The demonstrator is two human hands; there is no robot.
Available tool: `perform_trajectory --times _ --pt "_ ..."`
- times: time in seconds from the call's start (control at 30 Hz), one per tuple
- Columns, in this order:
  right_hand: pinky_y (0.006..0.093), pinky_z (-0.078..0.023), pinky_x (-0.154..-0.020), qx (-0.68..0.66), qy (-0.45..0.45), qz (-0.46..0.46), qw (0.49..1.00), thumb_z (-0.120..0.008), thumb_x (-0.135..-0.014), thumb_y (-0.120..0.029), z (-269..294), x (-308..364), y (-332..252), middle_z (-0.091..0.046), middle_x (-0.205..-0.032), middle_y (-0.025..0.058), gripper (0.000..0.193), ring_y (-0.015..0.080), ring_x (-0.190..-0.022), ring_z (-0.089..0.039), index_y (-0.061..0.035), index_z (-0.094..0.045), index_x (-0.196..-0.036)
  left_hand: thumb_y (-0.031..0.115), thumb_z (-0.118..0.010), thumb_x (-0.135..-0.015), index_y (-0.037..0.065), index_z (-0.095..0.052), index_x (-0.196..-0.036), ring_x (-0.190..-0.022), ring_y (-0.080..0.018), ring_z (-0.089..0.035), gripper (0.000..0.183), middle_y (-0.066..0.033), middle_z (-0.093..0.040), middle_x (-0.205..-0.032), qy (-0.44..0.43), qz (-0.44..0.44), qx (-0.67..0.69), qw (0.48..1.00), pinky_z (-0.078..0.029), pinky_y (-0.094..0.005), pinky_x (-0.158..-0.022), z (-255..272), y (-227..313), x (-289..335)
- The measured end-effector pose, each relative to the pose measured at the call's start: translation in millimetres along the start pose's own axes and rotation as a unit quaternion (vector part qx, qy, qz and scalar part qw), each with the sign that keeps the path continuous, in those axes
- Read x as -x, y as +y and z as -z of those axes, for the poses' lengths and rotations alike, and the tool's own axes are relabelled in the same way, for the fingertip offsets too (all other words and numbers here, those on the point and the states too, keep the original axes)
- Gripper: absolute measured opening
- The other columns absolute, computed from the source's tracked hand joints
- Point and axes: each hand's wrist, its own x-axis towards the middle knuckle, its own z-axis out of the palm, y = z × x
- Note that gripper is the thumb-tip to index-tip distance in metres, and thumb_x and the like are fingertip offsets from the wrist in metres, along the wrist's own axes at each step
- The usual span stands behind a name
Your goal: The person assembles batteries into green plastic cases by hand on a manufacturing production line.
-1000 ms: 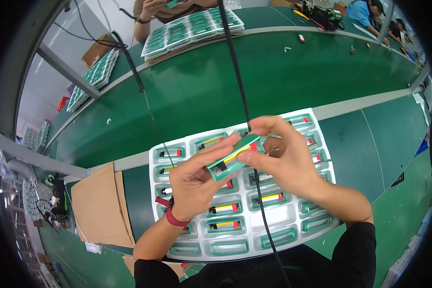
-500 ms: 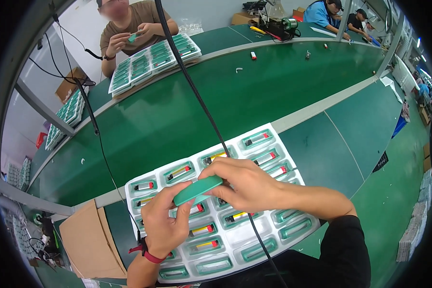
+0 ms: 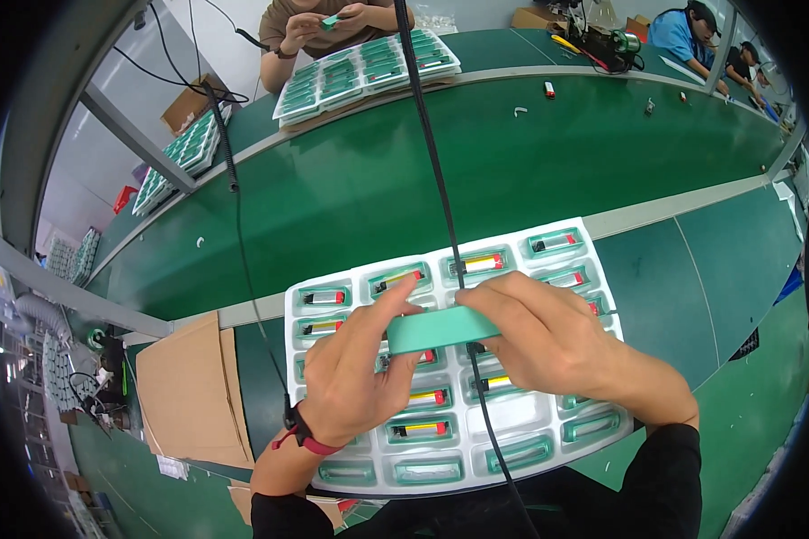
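A flat, oblong green plastic shell [image 3: 436, 330] is held up nearly level above a white compartment tray [image 3: 517, 415]. My left hand [image 3: 351, 368] grips its left end between thumb and fingers. At the right end, the fingers of my right hand [image 3: 557, 341] are closed on it. Most tray pockets hold a translucent green shell, many with a small part inside that has a red end and a yellow or white body, such as this part [image 3: 420, 430]. One pocket right of the middle has no shell in it. My hands hide several pockets.
A black cable [image 3: 440, 198] hangs down across the tray, and a thinner one [image 3: 244, 234] runs at its left. Flat cardboard [image 3: 189, 395] lies left of the tray. Beyond the green belt [image 3: 360, 198], a person handles a green piece over another tray [image 3: 364, 88].
The whole scene has shifted rightward in the picture as the view turned. The green shell has gone from slanted to nearly level, and my hands have spread toward its ends.
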Motion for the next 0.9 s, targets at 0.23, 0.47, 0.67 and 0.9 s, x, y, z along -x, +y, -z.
perform_trajectory --times 0.23,0.47,0.67,0.9 --pt "0.0227 -0.046 -0.046 0.152 0.134 0.174 0.964 -0.066 -0.062 0.006 -4.2 -1.4 -13.4 -0.063 -0.092 0.0206 0.033 0.0195 -0.061 -0.062 0.0085 -0.063 -0.095 -0.006 -0.073 -0.072 0.001 -0.049 -0.126 -0.088 -0.0271 -0.070 0.059 -0.0199 -0.066 -0.110 0.133 -0.123 0.080 0.980 -0.056 -0.0276 -0.071 -7.7 -27.3 10.4" --pt "0.0211 -0.045 -0.043 0.129 0.190 0.185 0.956 -0.066 -0.069 0.007 -5.8 5.0 -22.5 -0.065 -0.089 0.0200 0.027 0.0194 -0.060 -0.063 0.0100 -0.063 -0.095 -0.008 -0.076 -0.068 0.002 -0.051 -0.120 -0.089 -0.0339 -0.069 0.058 -0.0216 -0.065 -0.104 0.128 -0.200 0.117 0.964 -0.059 -0.0321 -0.069 -0.5 -16.5 14.2" --pt "0.0236 -0.047 -0.043 0.117 0.106 0.096 0.983 -0.071 -0.064 -0.001 14.2 1.1 -25.3 -0.066 -0.086 0.0198 0.033 0.0208 -0.060 -0.064 0.0086 -0.064 -0.095 -0.006 -0.074 -0.059 0.001 -0.057 -0.123 -0.082 -0.0297 -0.069 0.066 -0.0182 -0.067 -0.091 0.126 -0.136 0.139 0.973 -0.055 -0.0328 -0.065 0.1 -10.4 12.9" --pt "0.0307 -0.045 -0.057 0.107 -0.080 -0.250 0.959 -0.074 -0.067 -0.002 78.0 47.0 -6.3 -0.056 -0.084 0.0109 0.023 0.0224 -0.068 -0.056 0.0003 -0.069 -0.089 -0.002 -0.060 -0.082 -0.012 -0.058 -0.109 -0.099 -0.0319 -0.063 0.028 -0.0231 -0.063 -0.107 -0.010 -0.058 -0.015 0.998 -0.048 -0.0409 -0.088 55.5 -3.5 -1.3"
